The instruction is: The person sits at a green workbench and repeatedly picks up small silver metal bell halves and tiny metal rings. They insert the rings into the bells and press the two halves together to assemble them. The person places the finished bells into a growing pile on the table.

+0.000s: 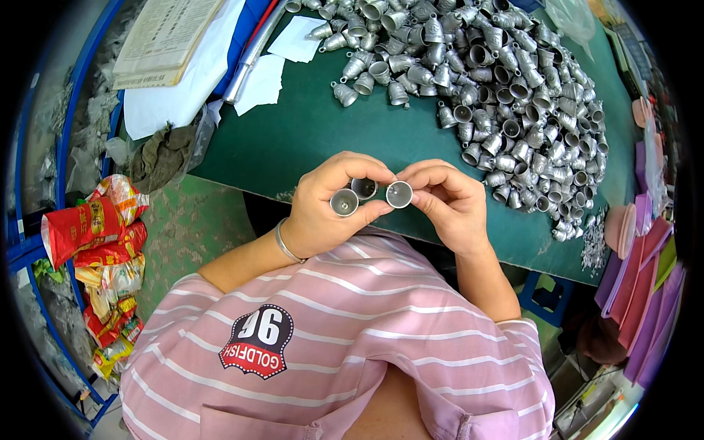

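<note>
My left hand (323, 183) curls around two small grey metal bells: one bell (343, 203) has its open mouth facing up, and another bell (364, 188) sits just behind it, partly hidden by the fingers. Between the thumb and forefinger of my right hand (456, 198) is a third metal bell (399, 194), its round mouth also turned up. The fingertips of both hands meet close to this third bell, above the near edge of the green table (293, 139). A metal bangle (287, 243) circles my left wrist.
A large heap of similar bells (506, 95) covers the table's far right. Small metal bits (594, 246) lie at the right corner. Papers (169, 44) and a dark cloth (163, 158) are at the left, beside a blue rack with red packets (84, 227). A blue stool (546, 293) stands below.
</note>
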